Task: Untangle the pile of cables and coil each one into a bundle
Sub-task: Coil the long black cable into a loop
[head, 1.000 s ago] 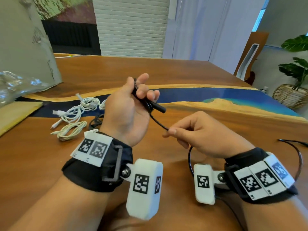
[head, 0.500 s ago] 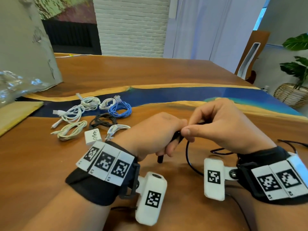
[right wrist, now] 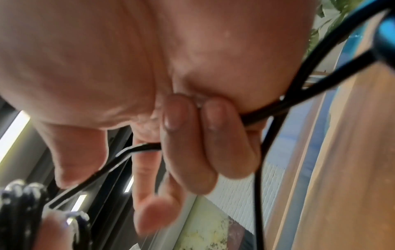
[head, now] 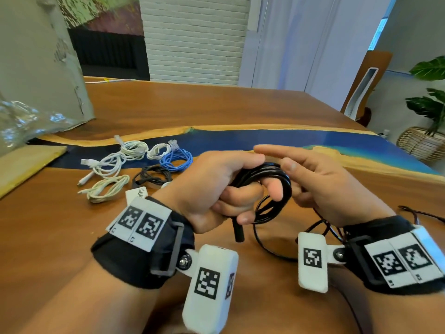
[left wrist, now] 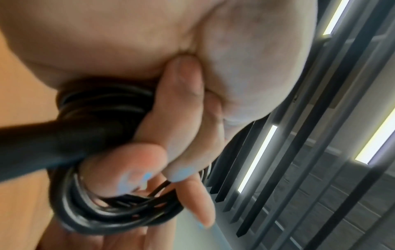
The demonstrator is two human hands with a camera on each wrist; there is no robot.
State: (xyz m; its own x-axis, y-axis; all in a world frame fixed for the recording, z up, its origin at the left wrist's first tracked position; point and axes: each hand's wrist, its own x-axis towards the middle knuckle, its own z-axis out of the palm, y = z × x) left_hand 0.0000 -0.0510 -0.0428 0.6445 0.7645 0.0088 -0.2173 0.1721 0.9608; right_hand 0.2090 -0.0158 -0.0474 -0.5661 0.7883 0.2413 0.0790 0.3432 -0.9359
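A black cable (head: 272,172) is wound in several loops round the fingers of my left hand (head: 240,196), which grips the coil above the wooden table (head: 216,112). Its black plug (head: 238,232) hangs down below that hand. In the left wrist view the coil (left wrist: 102,213) sits round my curled fingers (left wrist: 177,108). My right hand (head: 301,174) is just right of the coil, index finger stretched out. In the right wrist view its lower fingers (right wrist: 192,135) curl on the cable's loose strand (right wrist: 320,71). The cable's tail (head: 269,244) trails onto the table.
Bundled cables lie at the left: white (head: 113,162), blue (head: 177,160), black (head: 154,177) and cream (head: 106,189). A small white block (head: 136,195) sits beside them. A crumpled plastic bag (head: 26,121) and a pale board (head: 26,162) are far left. A thin dark cable (head: 419,213) lies at the right.
My left hand came down from holding the plug up and turned over. The hands met, and several loops of black cable now sit round the left fingers. The right index finger straightened.
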